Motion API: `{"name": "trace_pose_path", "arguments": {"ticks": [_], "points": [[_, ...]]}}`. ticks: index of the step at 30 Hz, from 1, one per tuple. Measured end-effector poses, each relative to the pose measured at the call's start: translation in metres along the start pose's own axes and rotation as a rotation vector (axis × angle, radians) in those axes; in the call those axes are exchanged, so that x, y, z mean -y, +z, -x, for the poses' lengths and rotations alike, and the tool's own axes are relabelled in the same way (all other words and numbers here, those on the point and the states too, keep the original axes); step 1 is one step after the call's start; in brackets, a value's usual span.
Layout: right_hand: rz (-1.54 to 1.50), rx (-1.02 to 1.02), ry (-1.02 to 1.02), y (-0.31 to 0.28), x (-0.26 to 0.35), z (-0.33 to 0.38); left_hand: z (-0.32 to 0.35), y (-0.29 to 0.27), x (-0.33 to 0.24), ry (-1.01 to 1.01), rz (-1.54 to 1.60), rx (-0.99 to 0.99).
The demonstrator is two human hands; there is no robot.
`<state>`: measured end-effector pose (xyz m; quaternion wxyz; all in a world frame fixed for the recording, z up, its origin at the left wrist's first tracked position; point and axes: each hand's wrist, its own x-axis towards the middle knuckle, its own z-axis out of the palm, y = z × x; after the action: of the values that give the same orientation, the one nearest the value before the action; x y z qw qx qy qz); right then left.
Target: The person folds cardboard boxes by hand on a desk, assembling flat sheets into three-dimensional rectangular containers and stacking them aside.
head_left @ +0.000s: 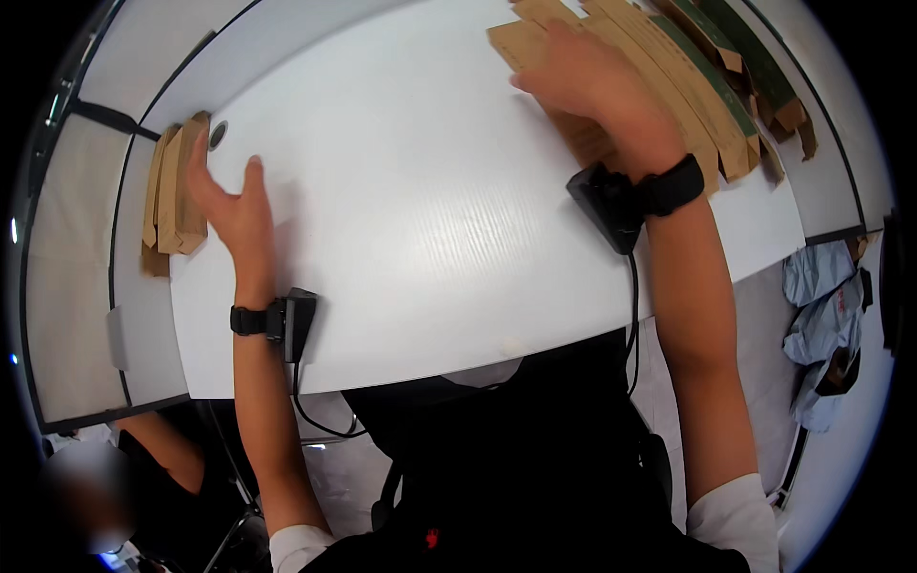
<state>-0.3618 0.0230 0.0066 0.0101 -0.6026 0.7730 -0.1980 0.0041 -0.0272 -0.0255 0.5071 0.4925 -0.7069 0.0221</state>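
My left hand (pixel 234 205) stands upright at the left of the white table, thumb and fingers apart. It is beside folded cardboard boxes (pixel 181 196) that lean together against the left partition; its fingers overlap their near side. My right hand (pixel 583 76) reaches over a spread of flattened cardboard boxes (pixel 673 76) at the far right. Its thumb points left across the edge of the nearest brown carton, and the other fingers are blurred and partly hidden, so I cannot tell whether they grip it. Some cartons have dark green panels.
The white table (pixel 411 191) has a round cable hole (pixel 218 136) near the left boxes. Low partitions border it. Each wrist carries a strapped black device (pixel 611 205) with a cable. Grey plastic bags (pixel 821 325) hang or lie at the right. Another person (pixel 162 458) sits at lower left.
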Motion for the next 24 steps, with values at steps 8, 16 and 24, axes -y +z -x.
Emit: {"name": "trace_pose_path", "arguments": {"ticks": [8,16,24], "points": [[-1.017,0.386,-0.309,-0.02,0.043,0.012,0.013,-0.009,0.0,-0.213,0.204,0.184],[-0.812,0.565,-0.416,0.02,0.076,0.042,0.02,-0.005,-0.034,-0.515,0.974,0.465],[-1.447,0.926,-0.177,0.017,0.101,0.082,0.038,0.005,-0.092,-0.412,1.287,0.524]]}}
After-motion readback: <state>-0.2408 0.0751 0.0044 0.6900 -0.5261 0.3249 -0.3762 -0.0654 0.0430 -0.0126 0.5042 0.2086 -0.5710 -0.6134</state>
